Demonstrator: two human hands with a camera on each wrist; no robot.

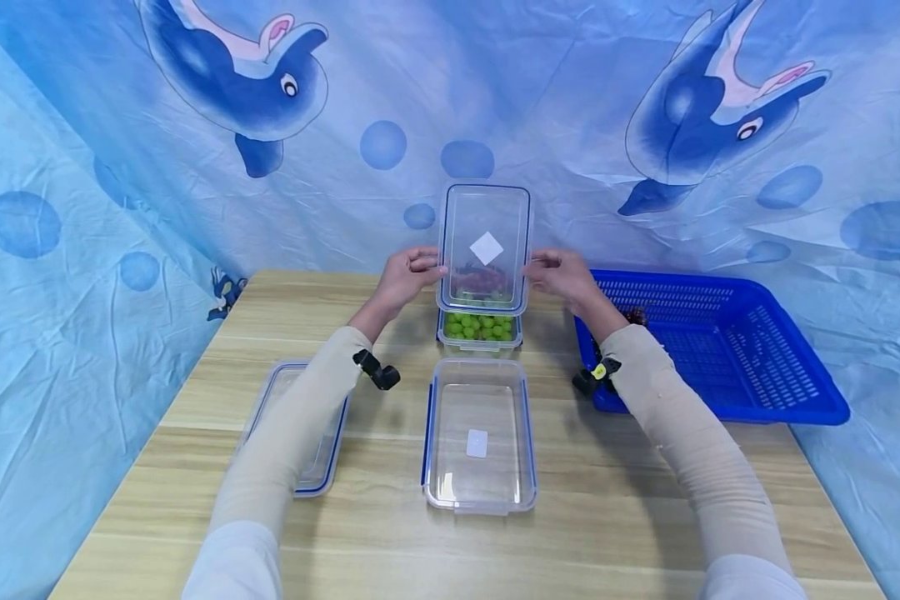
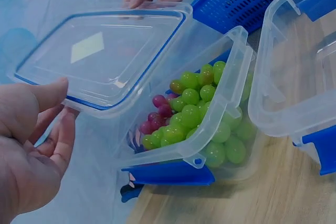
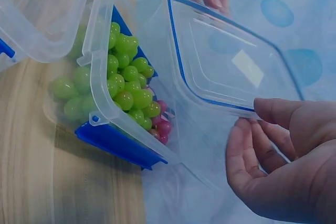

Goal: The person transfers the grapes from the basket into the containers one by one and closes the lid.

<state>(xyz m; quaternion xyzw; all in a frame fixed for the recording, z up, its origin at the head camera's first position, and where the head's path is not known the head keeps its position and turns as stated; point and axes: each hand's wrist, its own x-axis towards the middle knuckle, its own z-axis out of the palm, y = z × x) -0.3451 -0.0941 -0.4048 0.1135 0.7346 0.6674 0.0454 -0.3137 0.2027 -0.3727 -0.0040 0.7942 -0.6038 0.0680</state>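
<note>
The left hand (image 1: 408, 275) and the right hand (image 1: 566, 275) are each pinching 1 long edge of a clear lid (image 2: 118, 51), thumb on 1 face and fingers, partly curled, behind. The opposed grips are probably balancing its weight and leaving its sealing rim untouched. The lid is tilting above the far part of a grape container (image 1: 480, 343); whether its edge is touching the rim is unclear. Glossy green grapes (image 2: 191, 114) are bunching toward the near end, with red grapes (image 2: 157, 116) lying beyond. Nearer the person, a 2nd container (image 1: 487, 483) of clear, rounded-corner plastic is standing on the wood-grain table (image 1: 390, 500). Another lid (image 1: 322, 450), blue-edged, is lying partly under the left forearm, and a perforated blue basket (image 1: 768, 350) is sitting at the right, perhaps for elbow room. Wrinkled dolphin-print fabric (image 1: 555, 167) is hanging behind.
</note>
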